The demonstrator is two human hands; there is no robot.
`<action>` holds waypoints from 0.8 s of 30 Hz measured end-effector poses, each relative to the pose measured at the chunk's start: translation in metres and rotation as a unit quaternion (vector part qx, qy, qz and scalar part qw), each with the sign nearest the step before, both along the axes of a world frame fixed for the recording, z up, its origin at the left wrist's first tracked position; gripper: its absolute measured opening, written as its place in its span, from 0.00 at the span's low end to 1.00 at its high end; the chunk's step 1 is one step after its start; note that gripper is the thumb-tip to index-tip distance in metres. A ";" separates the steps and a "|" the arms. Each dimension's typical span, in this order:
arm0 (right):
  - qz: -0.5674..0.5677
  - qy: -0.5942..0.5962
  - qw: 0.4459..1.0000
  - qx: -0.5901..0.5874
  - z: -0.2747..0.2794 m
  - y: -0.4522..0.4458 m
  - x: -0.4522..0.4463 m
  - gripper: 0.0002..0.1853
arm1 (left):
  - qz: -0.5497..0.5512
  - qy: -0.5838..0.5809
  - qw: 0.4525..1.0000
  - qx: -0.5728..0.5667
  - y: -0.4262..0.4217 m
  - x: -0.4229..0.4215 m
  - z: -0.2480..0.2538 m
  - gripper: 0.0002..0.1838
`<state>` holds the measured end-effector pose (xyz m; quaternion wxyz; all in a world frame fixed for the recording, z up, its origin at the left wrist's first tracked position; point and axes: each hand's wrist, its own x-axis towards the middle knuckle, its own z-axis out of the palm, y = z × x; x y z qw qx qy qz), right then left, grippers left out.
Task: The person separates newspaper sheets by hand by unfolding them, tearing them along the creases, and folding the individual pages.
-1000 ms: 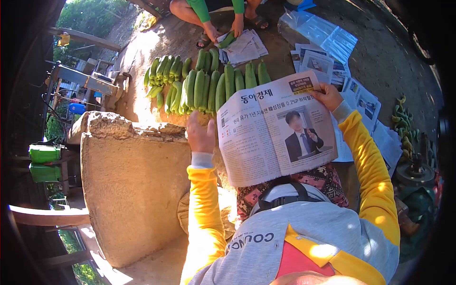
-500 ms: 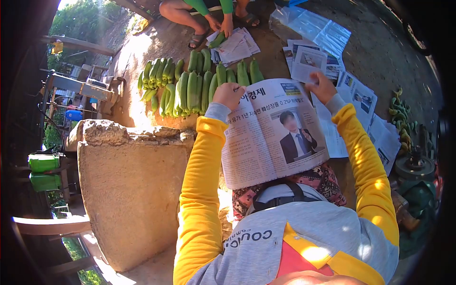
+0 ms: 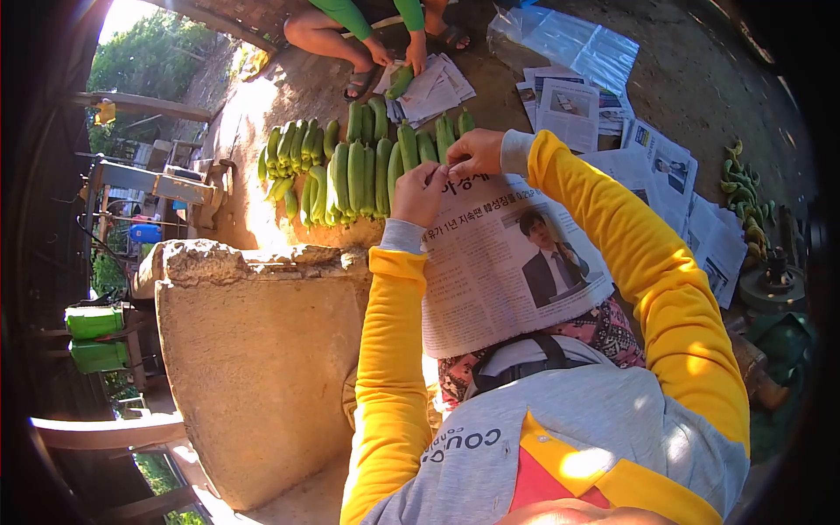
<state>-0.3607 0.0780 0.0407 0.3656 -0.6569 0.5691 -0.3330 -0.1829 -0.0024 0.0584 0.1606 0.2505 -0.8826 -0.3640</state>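
Note:
A printed newspaper sheet (image 3: pixel 490 262) lies over my lap, its headline edge away from me. My left hand (image 3: pixel 418 194) pinches that far edge at its left part. Close beside it, my right hand (image 3: pixel 477 153) is closed on the same edge, the fingertips of both hands almost touching. Just beyond the paper stand rows of long green gourds (image 3: pixel 356 179) on the ground. At the top, another person's hands (image 3: pixel 416 57) hold one green gourd (image 3: pixel 400 81) over a stack of newspaper (image 3: pixel 442 92).
More newspaper sheets (image 3: pixel 569 114) and a clear plastic sheet (image 3: pixel 569 48) lie to the right on the dirt floor. A rough concrete block (image 3: pixel 262 367) stands to my left. Curved green produce (image 3: pixel 742 197) is piled at far right, near a round metal object (image 3: pixel 774 278).
My right hand has moved left from the sheet's right corner to beside my left hand. The other person's gourd has shifted slightly on the paper stack.

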 end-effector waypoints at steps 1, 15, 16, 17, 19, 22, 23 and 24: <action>-0.005 0.000 1.000 -0.013 -0.001 0.002 0.000 0.14 | 0.002 0.006 1.000 0.006 0.002 0.000 -0.001 0.12; -0.096 0.030 0.986 -0.132 -0.012 0.022 0.016 0.13 | 0.011 0.065 0.958 0.278 0.002 0.000 -0.035 0.11; -0.103 0.046 0.984 -0.136 -0.011 0.023 0.017 0.13 | 0.013 0.069 0.951 0.301 0.000 -0.002 -0.040 0.11; -0.109 0.062 0.982 -0.139 -0.011 0.024 0.017 0.13 | 0.014 0.073 0.943 0.323 -0.002 -0.002 -0.044 0.10; -0.116 0.080 0.982 -0.125 -0.005 0.028 0.017 0.13 | 0.020 0.075 0.946 0.314 0.001 -0.002 -0.042 0.12; -0.127 0.075 0.985 -0.092 -0.007 0.034 0.009 0.15 | 0.046 0.018 0.989 0.142 0.010 0.000 -0.026 0.15; -0.138 0.068 0.984 -0.093 -0.019 0.036 -0.005 0.16 | 0.057 -0.010 0.997 0.056 0.013 -0.001 -0.022 0.16; -0.147 0.062 0.983 -0.094 -0.028 0.041 -0.020 0.17 | 0.067 -0.021 0.997 0.016 0.013 0.000 -0.024 0.17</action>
